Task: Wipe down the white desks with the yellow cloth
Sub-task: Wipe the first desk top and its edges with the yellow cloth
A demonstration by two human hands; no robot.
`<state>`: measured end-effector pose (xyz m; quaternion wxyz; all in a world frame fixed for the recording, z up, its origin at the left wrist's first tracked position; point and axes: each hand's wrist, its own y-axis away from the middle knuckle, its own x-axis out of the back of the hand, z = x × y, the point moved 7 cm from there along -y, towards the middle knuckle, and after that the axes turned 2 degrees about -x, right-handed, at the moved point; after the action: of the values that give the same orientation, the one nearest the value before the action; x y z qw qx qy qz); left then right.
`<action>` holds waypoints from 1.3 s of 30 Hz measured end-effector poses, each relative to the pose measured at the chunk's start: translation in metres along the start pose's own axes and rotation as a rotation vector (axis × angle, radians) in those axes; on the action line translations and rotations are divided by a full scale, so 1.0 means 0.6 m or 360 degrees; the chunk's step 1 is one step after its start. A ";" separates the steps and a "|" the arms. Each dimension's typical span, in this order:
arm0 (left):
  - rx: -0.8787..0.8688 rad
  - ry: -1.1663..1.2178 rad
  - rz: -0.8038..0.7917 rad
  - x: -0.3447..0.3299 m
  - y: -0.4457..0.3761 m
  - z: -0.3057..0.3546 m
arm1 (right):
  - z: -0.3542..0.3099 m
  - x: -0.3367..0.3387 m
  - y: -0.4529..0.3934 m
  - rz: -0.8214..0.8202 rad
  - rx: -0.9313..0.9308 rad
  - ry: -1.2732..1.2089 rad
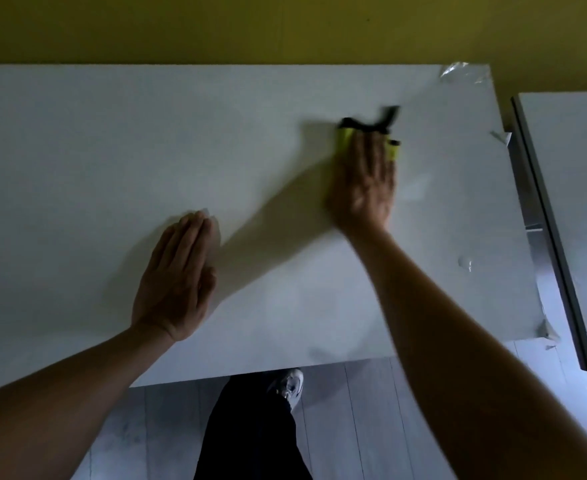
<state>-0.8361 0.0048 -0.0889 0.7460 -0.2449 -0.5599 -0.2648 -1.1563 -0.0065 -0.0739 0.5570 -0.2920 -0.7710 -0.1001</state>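
Observation:
A white desk (112, 140) fills most of the view, set against a yellow wall. My right hand (364, 181) lies flat, fingers straight, pressing the yellow cloth (345, 136) with black edging onto the desk's right half. Most of the cloth is hidden under the fingers; a black strip sticks out beyond them. My left hand (177, 278) rests flat on the desk nearer the front edge, fingers together and straight. A second white desk (576, 209) stands to the right across a narrow gap.
Clear plastic film (458, 72) peels up at the desk's far right corner, and tape bits (501, 136) cling to its right edge. My dark trouser leg and a light shoe (290, 386) show below the front edge on pale floorboards.

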 end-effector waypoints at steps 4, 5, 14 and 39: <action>0.0027 -0.0016 0.0003 -0.003 -0.001 0.001 | 0.060 0.014 -0.044 -0.0125 -0.0408 0.0081; 0.0022 -0.0028 -0.0001 -0.003 -0.001 0.002 | 0.038 0.005 -0.042 -0.0129 -0.0426 0.0084; 0.0144 -0.0074 -0.0036 0.004 -0.026 0.000 | -0.257 -0.072 0.043 -0.0489 0.0723 -0.0071; 0.0304 -0.0142 0.0037 -0.009 -0.176 -0.026 | -0.153 -0.084 -0.153 -0.0369 0.0489 -0.0028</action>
<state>-0.8970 -0.0830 -0.0905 0.7432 -0.1906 -0.6125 -0.1904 -1.1237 -0.1420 -0.0714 0.5730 -0.1138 -0.8105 -0.0422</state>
